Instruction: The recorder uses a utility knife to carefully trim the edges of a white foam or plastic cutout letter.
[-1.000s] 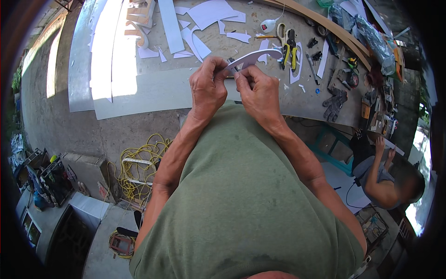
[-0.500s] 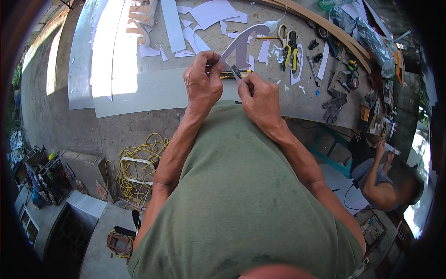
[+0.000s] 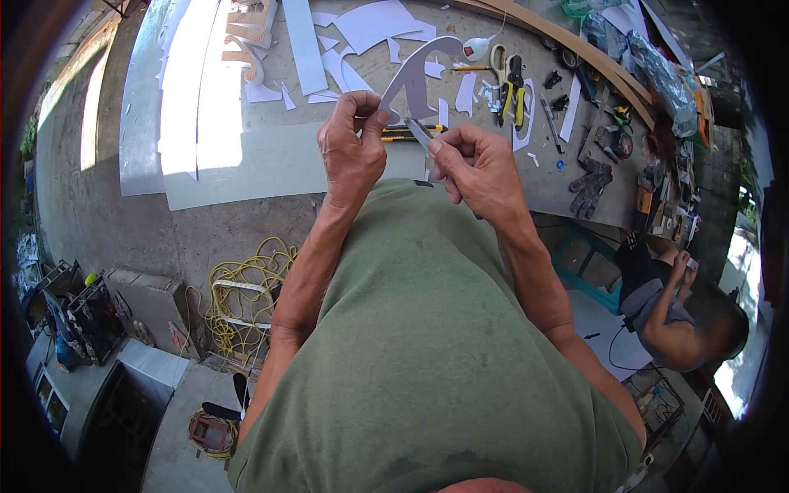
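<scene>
My left hand pinches the lower left end of a curved, flat, grey-white cutout held up over the table. A narrow grey metal blade is in my closed right hand, gripped between thumb and fingers. Its tip points up and left, close to the cutout's lower end; whether they touch I cannot tell. Behind the blade, a yellow and black utility knife lies on the table, partly covered. Most of the blade's gripped end is hidden by my fingers.
White scraps and a long pale sheet lie on the worktable. Farther right are scissors, yellow-handled cutters and a grey glove. A person sits at right. Yellow cord lies at lower left.
My right hand has moved right and turned, drawing back from the cutout with the blade now showing more. My left hand and the cutout have shifted slightly left. The seated person's hands have moved.
</scene>
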The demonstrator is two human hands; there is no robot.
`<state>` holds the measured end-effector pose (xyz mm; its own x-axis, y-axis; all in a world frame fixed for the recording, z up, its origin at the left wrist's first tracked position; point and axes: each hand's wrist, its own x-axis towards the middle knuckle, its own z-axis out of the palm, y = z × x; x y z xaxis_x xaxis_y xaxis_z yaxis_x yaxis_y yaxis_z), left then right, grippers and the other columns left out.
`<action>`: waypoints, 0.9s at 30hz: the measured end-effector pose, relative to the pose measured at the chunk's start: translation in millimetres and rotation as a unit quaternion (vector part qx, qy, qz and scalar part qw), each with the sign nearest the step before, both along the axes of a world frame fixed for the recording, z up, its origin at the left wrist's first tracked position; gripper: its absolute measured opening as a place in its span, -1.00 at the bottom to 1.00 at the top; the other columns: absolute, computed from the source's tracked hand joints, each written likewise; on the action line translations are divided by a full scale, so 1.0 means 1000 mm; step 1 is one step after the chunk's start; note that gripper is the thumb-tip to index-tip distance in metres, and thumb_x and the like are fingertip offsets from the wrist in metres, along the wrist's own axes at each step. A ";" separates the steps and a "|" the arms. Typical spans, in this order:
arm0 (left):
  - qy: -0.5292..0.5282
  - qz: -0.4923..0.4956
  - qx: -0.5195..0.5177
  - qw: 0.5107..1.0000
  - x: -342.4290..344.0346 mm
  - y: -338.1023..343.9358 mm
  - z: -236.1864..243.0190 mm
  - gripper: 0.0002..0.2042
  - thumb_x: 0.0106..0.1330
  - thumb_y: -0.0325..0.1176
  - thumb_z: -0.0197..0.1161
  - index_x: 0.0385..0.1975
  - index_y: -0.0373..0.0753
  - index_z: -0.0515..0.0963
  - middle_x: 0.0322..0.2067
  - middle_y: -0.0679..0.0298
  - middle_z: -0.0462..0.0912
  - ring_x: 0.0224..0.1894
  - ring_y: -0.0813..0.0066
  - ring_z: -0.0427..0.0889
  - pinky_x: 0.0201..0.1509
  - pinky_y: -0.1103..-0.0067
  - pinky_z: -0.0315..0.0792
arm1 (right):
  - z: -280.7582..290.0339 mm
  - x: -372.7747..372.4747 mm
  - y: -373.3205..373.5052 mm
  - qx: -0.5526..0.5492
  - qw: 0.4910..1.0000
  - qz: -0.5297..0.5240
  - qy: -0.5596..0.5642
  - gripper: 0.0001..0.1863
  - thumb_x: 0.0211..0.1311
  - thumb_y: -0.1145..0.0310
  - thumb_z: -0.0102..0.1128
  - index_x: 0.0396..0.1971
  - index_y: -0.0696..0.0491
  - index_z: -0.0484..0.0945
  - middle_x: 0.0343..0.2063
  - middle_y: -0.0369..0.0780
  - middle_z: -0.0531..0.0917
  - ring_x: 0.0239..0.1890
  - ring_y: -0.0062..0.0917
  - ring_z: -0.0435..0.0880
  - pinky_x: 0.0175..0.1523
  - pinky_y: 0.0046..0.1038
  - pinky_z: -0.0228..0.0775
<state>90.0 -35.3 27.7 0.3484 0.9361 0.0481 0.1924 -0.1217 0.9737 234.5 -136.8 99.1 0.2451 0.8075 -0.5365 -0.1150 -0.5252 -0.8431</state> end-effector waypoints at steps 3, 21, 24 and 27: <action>-0.073 -0.010 -0.063 0.995 -0.004 0.003 -0.007 -0.87 0.32 -0.57 0.22 -0.18 -0.37 0.50 -0.35 0.25 0.65 -0.31 0.54 0.68 -0.19 0.59 0.58 | 0.002 0.012 -0.006 0.011 0.997 0.010 -0.081 -0.82 0.33 0.39 0.22 -0.32 0.22 0.59 -0.60 -0.30 0.59 -0.66 -0.71 0.49 -0.57 -0.62 0.33; -0.353 -0.169 -0.403 0.827 -0.018 0.002 -0.003 -0.76 0.34 -0.45 0.27 -0.07 -0.41 0.51 -0.30 0.19 0.66 -0.32 0.51 0.66 -0.28 0.52 0.68 | -0.044 0.017 0.005 0.196 0.980 0.033 -0.027 -0.80 0.28 0.36 0.32 -0.20 0.17 0.63 -0.50 -0.34 0.63 -0.54 -0.75 0.48 -0.45 -0.67 0.29; -0.391 -0.162 -0.433 0.796 -0.016 -0.004 -0.008 -0.77 0.33 -0.45 0.27 -0.09 -0.40 0.52 -0.30 0.16 0.66 -0.33 0.48 0.66 -0.31 0.52 0.65 | -0.048 0.006 0.011 0.240 0.966 0.016 -0.096 -0.83 0.27 0.39 0.33 -0.24 0.17 0.63 -0.50 -0.35 0.63 -0.53 -0.77 0.48 -0.45 -0.67 0.28; -0.417 -0.156 -0.446 0.777 -0.019 -0.005 -0.006 -0.78 0.33 -0.45 0.27 -0.08 -0.37 0.51 -0.30 0.17 0.66 -0.32 0.46 0.64 -0.32 0.53 0.58 | -0.045 -0.003 0.008 0.236 0.962 0.001 -0.138 -0.86 0.28 0.42 0.32 -0.28 0.17 0.62 -0.52 -0.36 0.61 -0.52 -0.79 0.47 -0.45 -0.67 0.26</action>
